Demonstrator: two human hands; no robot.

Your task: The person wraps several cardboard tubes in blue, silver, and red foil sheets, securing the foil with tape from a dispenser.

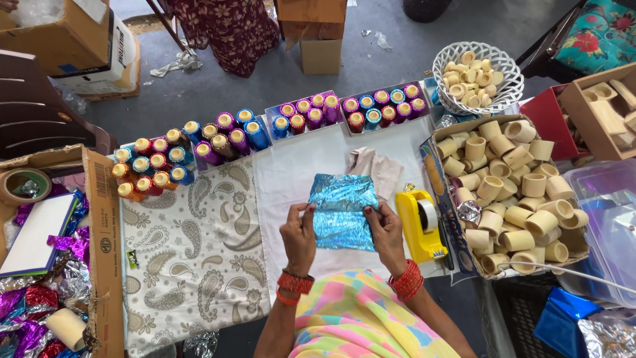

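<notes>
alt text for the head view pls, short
Both hands, left hand and right hand, hold a crinkled blue foil sheet over a white cloth. A yellow tape dispenser sits right of it, beside a box of cream tubes; foil-wrapped spools line the far edge.

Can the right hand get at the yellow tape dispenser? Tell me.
Probably yes. The right hand holds the blue foil sheet close beside the yellow tape dispenser, nothing between them; it must first let go.

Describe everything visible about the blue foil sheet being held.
The blue foil sheet is shiny, crinkled metallic film, folded across its middle into two bands. It is held flat above the white cloth, the left hand pinching its left edge and the right hand its right edge, just left of the yellow tape dispenser.
</notes>
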